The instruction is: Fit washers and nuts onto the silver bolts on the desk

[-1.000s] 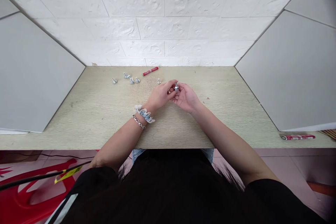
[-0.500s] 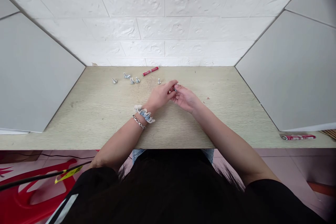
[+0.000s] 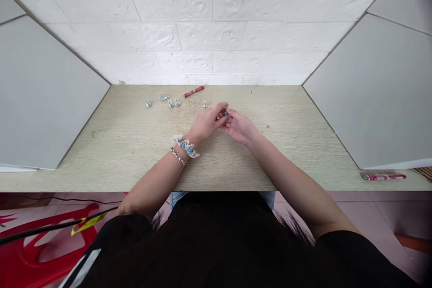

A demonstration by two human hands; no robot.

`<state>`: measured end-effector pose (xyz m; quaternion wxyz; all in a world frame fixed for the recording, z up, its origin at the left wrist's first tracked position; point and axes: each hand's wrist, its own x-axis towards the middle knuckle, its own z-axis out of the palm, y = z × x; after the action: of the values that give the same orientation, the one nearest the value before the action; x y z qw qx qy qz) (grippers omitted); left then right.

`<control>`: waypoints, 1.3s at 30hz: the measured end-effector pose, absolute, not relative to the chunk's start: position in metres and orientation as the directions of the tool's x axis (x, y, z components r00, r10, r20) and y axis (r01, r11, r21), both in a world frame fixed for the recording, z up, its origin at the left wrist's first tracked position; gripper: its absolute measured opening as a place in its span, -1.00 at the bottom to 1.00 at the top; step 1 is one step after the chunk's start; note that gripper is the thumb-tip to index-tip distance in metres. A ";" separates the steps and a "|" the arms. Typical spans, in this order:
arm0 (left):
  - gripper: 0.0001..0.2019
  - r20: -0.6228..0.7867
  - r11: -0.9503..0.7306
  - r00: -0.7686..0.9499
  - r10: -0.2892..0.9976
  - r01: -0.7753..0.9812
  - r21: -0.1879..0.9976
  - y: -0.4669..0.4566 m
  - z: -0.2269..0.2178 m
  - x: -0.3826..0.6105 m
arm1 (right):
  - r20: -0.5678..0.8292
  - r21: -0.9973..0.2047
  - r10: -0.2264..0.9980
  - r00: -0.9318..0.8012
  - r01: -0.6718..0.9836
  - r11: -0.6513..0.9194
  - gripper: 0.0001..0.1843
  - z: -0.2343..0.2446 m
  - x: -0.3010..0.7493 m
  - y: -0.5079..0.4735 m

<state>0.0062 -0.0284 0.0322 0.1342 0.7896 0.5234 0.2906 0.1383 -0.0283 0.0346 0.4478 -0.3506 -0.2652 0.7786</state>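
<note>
My left hand (image 3: 205, 122) and my right hand (image 3: 239, 127) meet above the pale wood-grain table (image 3: 256, 153). Between their fingertips is a small silver bolt (image 3: 226, 113), mostly hidden by my fingers. A red bit shows by my left fingertips, too small to name. Several loose silver screws, one (image 3: 204, 105) nearest my left hand, lie farther back. A red tube (image 3: 193, 91) lies behind them. My left wrist wears a blue-and-white scrunchie (image 3: 185, 146) and a chain bracelet (image 3: 178, 157).
A white brick-pattern wall (image 3: 209, 36) stands behind the table, with grey panels (image 3: 47, 94) (image 3: 374, 94) on both sides. A red-and-white tube (image 3: 383, 176) lies at the front right edge. A red plastic object (image 3: 50, 252) and a black cable are below the edge.
The bolt, clearly visible between my fingers a second ago, is now mostly covered by them. My hands have shifted only slightly around it.
</note>
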 end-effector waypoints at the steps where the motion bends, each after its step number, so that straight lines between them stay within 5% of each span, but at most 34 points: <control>1: -0.63 0.319 -0.415 0.282 0.905 0.750 0.514 -0.028 0.032 0.006 | -0.297 -0.733 0.887 -0.354 -0.510 -0.449 -0.84 0.034 0.138 -0.028; 6: -0.65 0.321 -0.422 0.290 0.902 0.754 0.504 -0.028 0.032 0.006 | -0.288 -0.749 0.891 -0.351 -0.497 -0.438 -0.96 0.034 0.138 -0.029; 13: -0.63 0.314 -0.412 0.281 0.907 0.745 0.524 -0.029 0.033 0.006 | -0.351 -0.717 0.871 -0.345 -0.498 -0.487 -0.72 0.041 0.138 -0.030; 21: -0.63 0.312 -0.420 0.294 0.904 0.751 0.509 -0.028 0.031 0.006 | -0.269 -0.731 0.895 -0.356 -0.529 -0.430 -0.90 0.033 0.138 -0.030; 30: -0.62 0.311 -0.415 0.286 0.906 0.739 0.530 -0.028 0.032 0.006 | -0.353 -0.697 0.870 -0.344 -0.524 -0.490 -0.75 0.042 0.138 -0.030; 39: -0.64 0.320 -0.423 0.292 0.901 0.752 0.505 -0.028 0.031 0.006 | -0.270 -0.730 0.896 -0.353 -0.532 -0.430 -0.88 0.033 0.136 -0.030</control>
<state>0.0056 -0.0277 0.0308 0.1298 0.7932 0.5212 0.2870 0.1365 -0.0295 0.0327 0.4597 -0.3347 -0.2716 0.7765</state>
